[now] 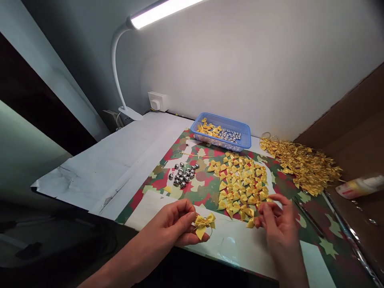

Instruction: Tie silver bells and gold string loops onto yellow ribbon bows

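Note:
My left hand (pixel 180 226) is closed in a pinch on a yellow ribbon bow (pixel 205 225), held just above the front of the table. A thin gold cord is tied at the bow's middle and loops out below it. My right hand (pixel 279 222) is curled, its fingertips at the edge of another yellow bow (pixel 251 223), which they appear to pinch; the fingers partly hide the contact. Beside it, several loose yellow bows (pixel 240 180) lie in rows on the patterned mat. Left of these rows, a small cluster of silver bells (pixel 183 175) rests on the mat.
A blue basket (pixel 220 142) with bows and silver pieces stands at the back. On the right lie a heap of gold cords (pixel 306 164), dark tweezers (pixel 309 218) and a white-capped bottle (pixel 360 186). A lit lamp (pixel 117 60) arches over the left side.

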Available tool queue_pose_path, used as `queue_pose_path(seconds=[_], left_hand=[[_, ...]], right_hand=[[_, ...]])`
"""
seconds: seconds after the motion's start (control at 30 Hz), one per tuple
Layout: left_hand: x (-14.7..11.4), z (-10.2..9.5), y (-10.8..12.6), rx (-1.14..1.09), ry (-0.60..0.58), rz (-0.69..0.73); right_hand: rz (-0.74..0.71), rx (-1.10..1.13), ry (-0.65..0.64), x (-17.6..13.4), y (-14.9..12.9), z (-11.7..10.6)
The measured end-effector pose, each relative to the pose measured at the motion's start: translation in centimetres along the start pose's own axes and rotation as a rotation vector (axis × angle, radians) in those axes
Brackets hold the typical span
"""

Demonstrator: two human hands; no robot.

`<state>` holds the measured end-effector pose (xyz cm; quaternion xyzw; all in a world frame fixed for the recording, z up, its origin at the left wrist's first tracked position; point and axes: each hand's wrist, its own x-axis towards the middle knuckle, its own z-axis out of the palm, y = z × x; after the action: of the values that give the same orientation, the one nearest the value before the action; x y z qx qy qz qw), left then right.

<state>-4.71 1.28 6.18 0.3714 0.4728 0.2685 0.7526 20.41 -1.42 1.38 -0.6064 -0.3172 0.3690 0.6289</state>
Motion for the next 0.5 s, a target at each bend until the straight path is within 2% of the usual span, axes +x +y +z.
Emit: queue_pose_path(seconds=[0.07,0.17,0.3,0.4,0.5], left_hand=[[-0.1,0.2,0.0,0.045,0.019,0.036],[-0.3,0.6,-0.1,0.103,0.034,0.089],[-0.8,1.0,-0.1,0.154,0.073,0.146],[-1.1,1.0,0.0,0.138,0.085,0.152],[-1.2,0.7,0.2,0.062,0.013,0.112]], right_hand=[[0.01,-0.091,-0.119,-1.6,-0.6,1.0],[-0.028,-0.237,-0.402,-3.7,-1.7,2.8],[-0.012,-0.317,-0.607,-4.1,-2.1,4.4],[0.048,-0.259,-0.662,-3.5,-1.9,4.7],[0.051,-0.16,-0.555,-3.3,-1.8,4.4]])
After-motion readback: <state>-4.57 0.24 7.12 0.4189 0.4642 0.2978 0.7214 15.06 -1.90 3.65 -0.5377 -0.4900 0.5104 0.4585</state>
